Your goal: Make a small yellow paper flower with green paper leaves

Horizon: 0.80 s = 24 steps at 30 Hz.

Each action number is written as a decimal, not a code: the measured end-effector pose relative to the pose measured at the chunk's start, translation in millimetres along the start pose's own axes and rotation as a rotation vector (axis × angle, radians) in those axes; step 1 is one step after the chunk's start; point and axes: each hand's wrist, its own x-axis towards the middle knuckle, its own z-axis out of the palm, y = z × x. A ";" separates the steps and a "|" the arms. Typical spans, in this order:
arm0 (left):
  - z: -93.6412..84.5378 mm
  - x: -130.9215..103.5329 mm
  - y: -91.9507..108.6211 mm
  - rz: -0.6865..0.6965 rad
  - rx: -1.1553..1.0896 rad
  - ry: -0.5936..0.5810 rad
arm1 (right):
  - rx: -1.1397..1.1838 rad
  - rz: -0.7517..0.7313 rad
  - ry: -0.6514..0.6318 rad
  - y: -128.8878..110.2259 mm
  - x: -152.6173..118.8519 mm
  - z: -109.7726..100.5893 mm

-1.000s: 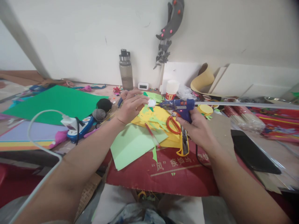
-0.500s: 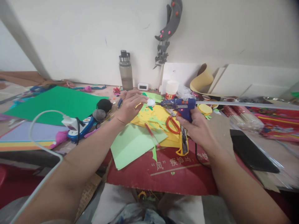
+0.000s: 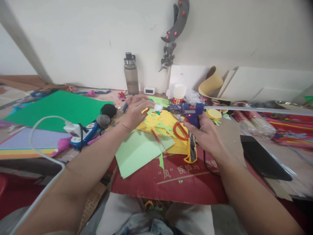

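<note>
My right hand (image 3: 204, 130) is wrapped around the handle of a blue hot glue gun (image 3: 192, 112), its small red light lit. A long clear glue stick (image 3: 254, 110) juts out of the gun's back to the right. The nozzle points left and meets or nearly meets a small white round piece (image 3: 158, 107) with green bits at its edge. My left hand (image 3: 137, 111) holds that piece by its left side, fingers closed; the fingertips are partly hidden. Below lie yellow paper (image 3: 179, 147), light green sheets (image 3: 139, 151) and paper scraps.
Red-handled scissors (image 3: 180, 131), a yellow utility knife (image 3: 192, 151) and a pen (image 3: 157, 140) lie near the gun on a red board (image 3: 171, 186). A bottle (image 3: 131, 75) and a paper cup (image 3: 179, 94) stand behind. A black phone (image 3: 265, 158) lies right; green card (image 3: 58, 109) lies left.
Almost nothing differs. The view has shifted very slightly; both hands, the glue gun and the white piece keep nearly the same positions.
</note>
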 end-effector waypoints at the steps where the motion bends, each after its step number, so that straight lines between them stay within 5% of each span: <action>1: 0.6 -0.5 -0.8 -0.001 0.000 -0.003 | 0.001 0.003 0.000 -0.6 0.1 -0.1; 17: 2.9 -1.9 -2.7 0.015 0.007 -0.022 | 0.043 0.030 0.044 2.9 2.9 1.7; 24: 7.2 -0.6 -4.2 0.012 -0.011 -0.012 | 0.008 0.297 0.220 19.5 0.0 -7.6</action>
